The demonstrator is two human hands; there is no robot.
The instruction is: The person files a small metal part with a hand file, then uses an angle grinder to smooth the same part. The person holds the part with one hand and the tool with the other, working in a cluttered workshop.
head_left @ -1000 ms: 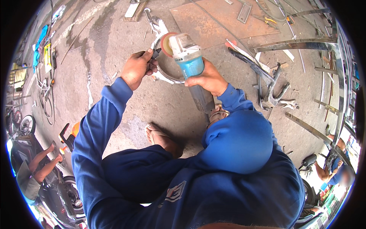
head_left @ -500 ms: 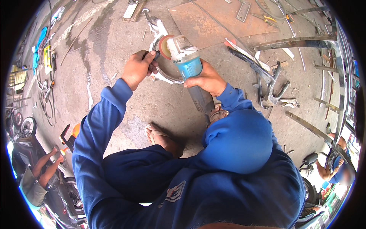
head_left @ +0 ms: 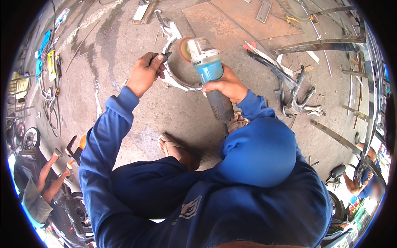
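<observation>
The left hand (head_left: 144, 73) pinches a small dark piece (head_left: 166, 57) between thumb and fingers. The right hand (head_left: 228, 86) is wrapped around a grinder (head_left: 211, 71), its disc (head_left: 184, 49) facing the piece, with a narrow gap showing between. Beneath and just beyond both hands, a white ring-shaped part (head_left: 170, 41) lies on the floor (head_left: 136, 111). Beyond the right hand is a rusty plate (head_left: 240, 29); to its right, a dark metal stand (head_left: 281, 74) and, well apart, a metal frame (head_left: 374, 82). Well left of the left hand are cables (head_left: 50, 111) and a blue cloth (head_left: 43, 43). Nearer the body than the hands is a sandalled foot (head_left: 178, 153).
</observation>
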